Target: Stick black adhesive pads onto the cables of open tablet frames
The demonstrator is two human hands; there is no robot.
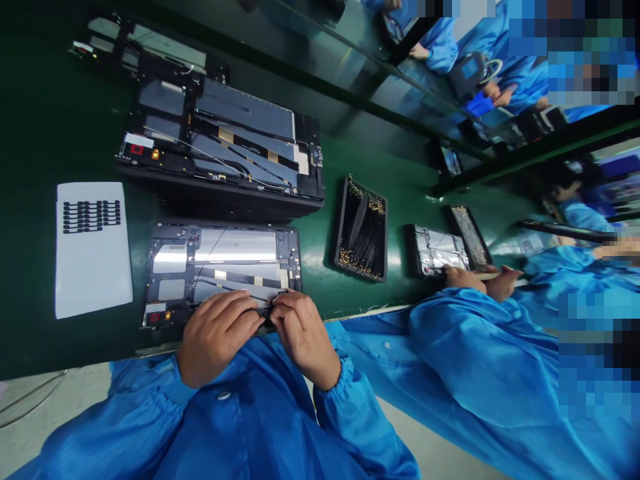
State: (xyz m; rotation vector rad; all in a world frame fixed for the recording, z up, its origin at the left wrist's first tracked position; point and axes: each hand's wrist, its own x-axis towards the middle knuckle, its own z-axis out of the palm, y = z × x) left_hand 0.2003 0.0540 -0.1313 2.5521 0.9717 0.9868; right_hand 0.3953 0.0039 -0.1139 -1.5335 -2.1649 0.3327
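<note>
While both hands are bent over the near edge of an open tablet [235, 245], the fingers of the left hand [217, 331] and of the right hand [304, 335] are curled, their tips brought close together; whether anything is pinched between them cannot be told, since that spot is mostly covered; the tablet is laid flat on the green table [320, 257], beneath and just beyond the fingertips; as a judgement, fine work at that edge is best done with light, even pressure, one hand being used to steady while the other is used to adjust, so that the flat cables [245, 279] just beyond the fingers are not creased; the tray [385, 240] of wires [363, 233], beyond the fingers to the right, and the sheet [93, 277] of black stickers [83, 214], well to their left, should not be brushed by the sleeves [140, 407].
</note>
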